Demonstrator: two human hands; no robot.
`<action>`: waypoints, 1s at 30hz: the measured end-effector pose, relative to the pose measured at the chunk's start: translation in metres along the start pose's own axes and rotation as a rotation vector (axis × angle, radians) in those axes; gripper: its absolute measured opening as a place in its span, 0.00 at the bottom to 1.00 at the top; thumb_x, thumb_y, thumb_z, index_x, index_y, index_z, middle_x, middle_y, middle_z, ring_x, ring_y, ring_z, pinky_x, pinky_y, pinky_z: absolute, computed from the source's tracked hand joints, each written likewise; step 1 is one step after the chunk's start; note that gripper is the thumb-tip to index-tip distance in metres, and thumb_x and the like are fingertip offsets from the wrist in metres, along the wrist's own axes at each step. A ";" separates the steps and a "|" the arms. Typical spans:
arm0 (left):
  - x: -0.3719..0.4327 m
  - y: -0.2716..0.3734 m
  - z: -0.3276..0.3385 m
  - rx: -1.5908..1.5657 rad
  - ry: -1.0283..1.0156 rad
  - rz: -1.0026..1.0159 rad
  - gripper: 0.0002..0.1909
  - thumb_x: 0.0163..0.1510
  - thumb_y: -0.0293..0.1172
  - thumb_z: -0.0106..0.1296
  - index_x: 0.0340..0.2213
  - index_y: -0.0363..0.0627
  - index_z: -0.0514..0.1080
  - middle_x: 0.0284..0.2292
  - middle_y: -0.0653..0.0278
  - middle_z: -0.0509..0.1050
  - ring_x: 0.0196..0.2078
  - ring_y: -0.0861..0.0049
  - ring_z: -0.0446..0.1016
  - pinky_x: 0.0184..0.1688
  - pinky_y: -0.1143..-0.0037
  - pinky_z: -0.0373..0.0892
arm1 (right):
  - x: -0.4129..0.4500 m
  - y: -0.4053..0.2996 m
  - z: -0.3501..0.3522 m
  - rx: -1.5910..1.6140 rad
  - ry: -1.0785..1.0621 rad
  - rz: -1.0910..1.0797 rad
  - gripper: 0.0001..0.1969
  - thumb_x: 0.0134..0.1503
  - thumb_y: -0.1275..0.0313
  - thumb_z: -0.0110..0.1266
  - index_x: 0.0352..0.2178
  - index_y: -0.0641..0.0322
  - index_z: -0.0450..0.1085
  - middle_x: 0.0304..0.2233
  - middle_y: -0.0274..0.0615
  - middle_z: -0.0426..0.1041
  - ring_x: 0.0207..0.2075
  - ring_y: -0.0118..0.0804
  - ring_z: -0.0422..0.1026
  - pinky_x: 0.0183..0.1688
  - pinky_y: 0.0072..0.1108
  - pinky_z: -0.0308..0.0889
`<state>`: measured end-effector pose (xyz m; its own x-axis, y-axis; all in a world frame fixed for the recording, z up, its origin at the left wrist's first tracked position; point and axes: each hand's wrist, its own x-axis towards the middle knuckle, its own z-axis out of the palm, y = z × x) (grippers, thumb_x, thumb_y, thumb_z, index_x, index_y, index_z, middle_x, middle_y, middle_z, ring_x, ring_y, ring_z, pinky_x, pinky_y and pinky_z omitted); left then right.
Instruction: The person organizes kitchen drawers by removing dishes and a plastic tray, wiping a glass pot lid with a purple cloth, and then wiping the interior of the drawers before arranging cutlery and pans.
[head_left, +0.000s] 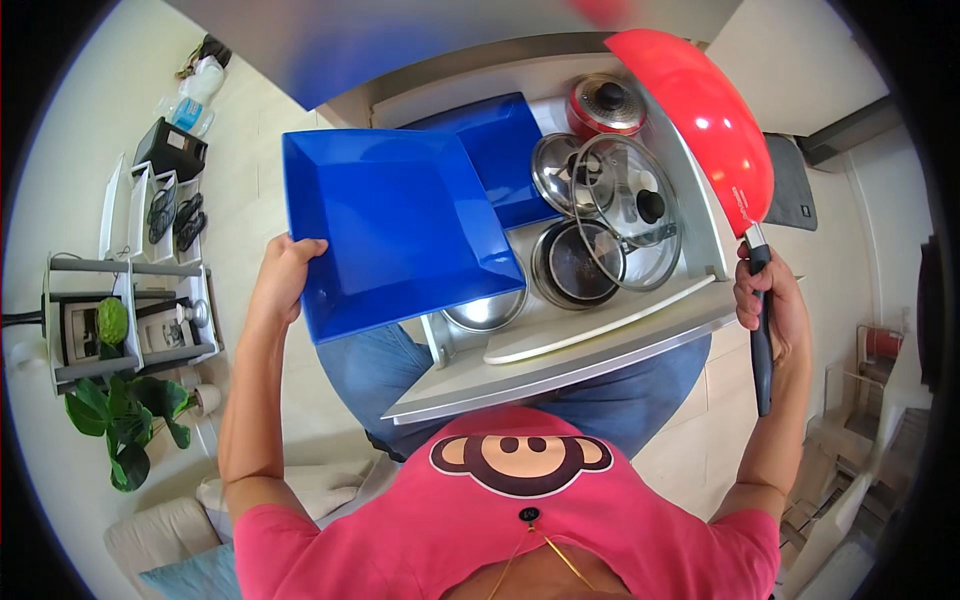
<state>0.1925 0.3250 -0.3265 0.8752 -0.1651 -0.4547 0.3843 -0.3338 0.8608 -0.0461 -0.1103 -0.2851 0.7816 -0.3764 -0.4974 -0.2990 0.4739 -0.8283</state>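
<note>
My left hand (283, 274) grips a square blue tray (397, 225) by its left edge, thumb on the inner wall. A red frying pan (705, 120) hangs tilted at the right, its black handle (760, 330) in my right hand (776, 300). Between them an open drawer (465, 390) holds a second blue tray (499, 161), partly covered by the first. Also inside are a red pot with a lid (606, 105), a steel lid (551, 176), a clear glass lid (652, 255), a dark round pan (574, 262) and a steel bowl (487, 309), partly hidden.
A white board (600, 326) lies along the drawer's front. Above is a glossy cabinet front (480, 30). A shelf unit (131, 322) and a potted plant (124, 420) stand at the left, near a sofa (157, 525). A grey mat (789, 184) lies at the right.
</note>
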 end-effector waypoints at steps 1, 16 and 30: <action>0.009 -0.001 0.007 0.035 -0.009 0.010 0.10 0.46 0.25 0.44 0.31 0.30 0.69 0.26 0.58 0.73 0.26 0.75 0.72 0.30 0.77 0.68 | -0.005 0.000 -0.004 -0.003 0.011 -0.024 0.17 0.40 0.78 0.41 0.36 0.68 0.57 0.15 0.35 0.57 0.11 0.23 0.55 0.10 0.14 0.54; 0.055 -0.029 0.068 0.125 0.122 0.062 0.06 0.46 0.24 0.45 0.23 0.33 0.68 0.17 0.65 0.67 0.18 0.81 0.63 0.20 0.76 0.59 | -0.017 0.023 -0.042 0.070 0.086 -0.112 0.17 0.40 0.78 0.41 0.36 0.69 0.57 0.16 0.35 0.57 0.11 0.22 0.55 0.10 0.14 0.54; 0.116 -0.048 0.098 0.022 0.125 0.117 0.09 0.48 0.23 0.44 0.29 0.27 0.69 0.25 0.56 0.72 0.26 0.73 0.70 0.30 0.75 0.65 | -0.015 0.035 -0.062 0.137 0.071 -0.117 0.16 0.44 0.78 0.42 0.38 0.70 0.56 0.17 0.34 0.56 0.11 0.22 0.55 0.09 0.13 0.55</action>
<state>0.2473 0.2307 -0.4427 0.9440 -0.0876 -0.3183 0.2720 -0.3398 0.9003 -0.1021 -0.1372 -0.3219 0.7646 -0.4883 -0.4207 -0.1271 0.5257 -0.8411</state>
